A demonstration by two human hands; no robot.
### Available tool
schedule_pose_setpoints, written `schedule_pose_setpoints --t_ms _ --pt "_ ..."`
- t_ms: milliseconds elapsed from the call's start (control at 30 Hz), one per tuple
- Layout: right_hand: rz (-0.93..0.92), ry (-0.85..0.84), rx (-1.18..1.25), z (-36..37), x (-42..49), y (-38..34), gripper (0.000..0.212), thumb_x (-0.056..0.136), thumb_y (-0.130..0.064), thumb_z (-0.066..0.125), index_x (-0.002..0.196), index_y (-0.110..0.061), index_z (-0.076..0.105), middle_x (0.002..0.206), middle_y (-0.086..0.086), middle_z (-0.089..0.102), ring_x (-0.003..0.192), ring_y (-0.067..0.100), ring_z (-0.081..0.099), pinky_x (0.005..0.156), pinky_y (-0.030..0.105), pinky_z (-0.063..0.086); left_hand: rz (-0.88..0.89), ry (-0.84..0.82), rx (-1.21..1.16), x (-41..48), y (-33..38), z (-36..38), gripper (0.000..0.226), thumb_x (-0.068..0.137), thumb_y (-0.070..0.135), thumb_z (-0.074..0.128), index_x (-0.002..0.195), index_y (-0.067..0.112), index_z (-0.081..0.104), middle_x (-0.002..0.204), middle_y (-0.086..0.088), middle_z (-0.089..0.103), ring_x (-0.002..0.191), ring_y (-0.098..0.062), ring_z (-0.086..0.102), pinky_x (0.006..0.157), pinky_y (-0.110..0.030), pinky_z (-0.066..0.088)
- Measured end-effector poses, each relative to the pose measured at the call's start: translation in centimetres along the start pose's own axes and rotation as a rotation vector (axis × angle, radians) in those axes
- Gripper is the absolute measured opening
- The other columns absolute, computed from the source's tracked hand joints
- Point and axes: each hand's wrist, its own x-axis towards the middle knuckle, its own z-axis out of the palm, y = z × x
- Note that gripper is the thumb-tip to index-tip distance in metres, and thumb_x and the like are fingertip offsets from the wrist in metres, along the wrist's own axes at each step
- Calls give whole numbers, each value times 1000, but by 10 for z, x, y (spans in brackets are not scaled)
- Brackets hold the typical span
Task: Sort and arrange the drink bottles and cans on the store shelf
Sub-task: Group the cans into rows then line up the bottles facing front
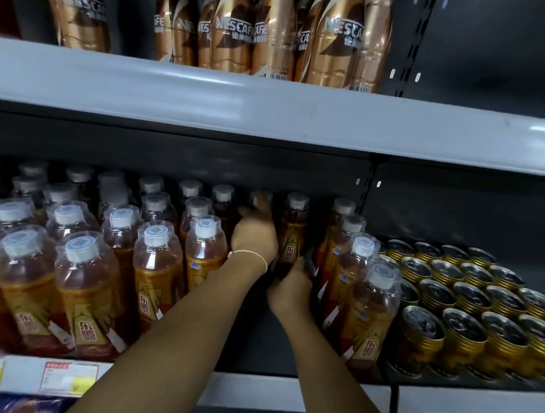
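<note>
Several amber drink bottles (157, 273) with white caps and gold-red labels stand in rows on the middle shelf (289, 392). A gap runs between the rows, and both my arms reach into it. My left hand (254, 236), with a thin bracelet on its wrist, curls round a bottle (261, 196) at the back of the gap; only that bottle's cap shows. My right hand (288, 292) grips the lower part of another amber bottle (293, 228), which stands upright just right of the left hand.
Gold cans (465, 309) fill the right part of the same shelf, beside a row of bottles (370, 296). Bronze Nescafe bottles (234, 35) stand on the upper shelf (268, 110). A price tag (69, 378) sits on the shelf's front edge at lower left.
</note>
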Motion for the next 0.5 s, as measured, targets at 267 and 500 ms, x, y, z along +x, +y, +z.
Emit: schedule_pose_setpoints --t_ms 267,500 --pt "-139 -95 103 -14 -31 8 58 88 -9 64 142 -17 46 132 4 61 124 20 56 104 30 46 -37 -61 -133 -29 0 -19 91 86 12 64 151 4 1 135 -43 25 83 -36 66 73 -36 52" --pt "-131 -191 262 -10 -38 12 61 76 -21 80 130 -27 53 116 -8 67 113 11 63 98 35 53 -22 -45 -172 -41 -1 -37 50 81 41 70 116 10 49 110 -17 50 90 -33 62 66 -28 43"
